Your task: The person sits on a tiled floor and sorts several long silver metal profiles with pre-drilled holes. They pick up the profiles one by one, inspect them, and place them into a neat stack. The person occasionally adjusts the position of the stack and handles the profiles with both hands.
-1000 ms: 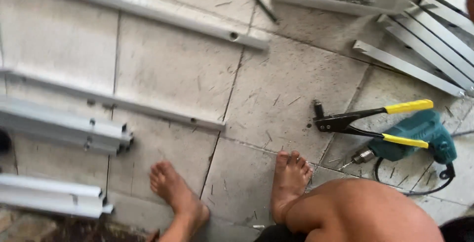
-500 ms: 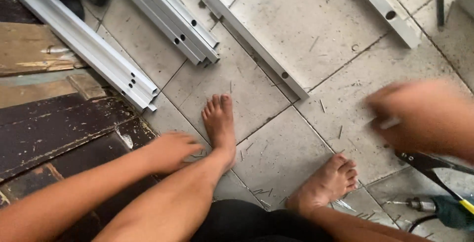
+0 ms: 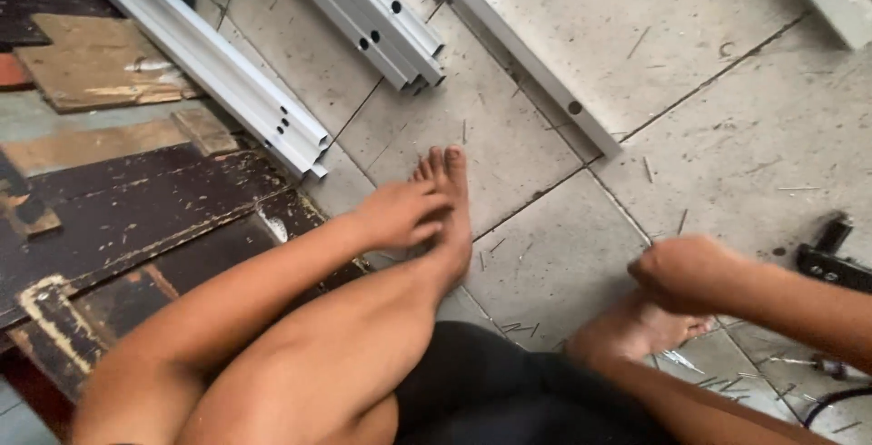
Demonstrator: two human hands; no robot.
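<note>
Grey floor tiles, littered with thin metal slivers, spread out from dark worn boards on the far left. Beside those boards lies a white aluminium channel, with a bundle of drilled channels to its right. Below the bundle, the left hand rests loosely open on the bare left foot. Right of that foot, the right hand is curled shut above the other foot; whether it holds anything I cannot tell. A black riveter head lies further right. Bare soles among those slivers risk a cut.
</note>
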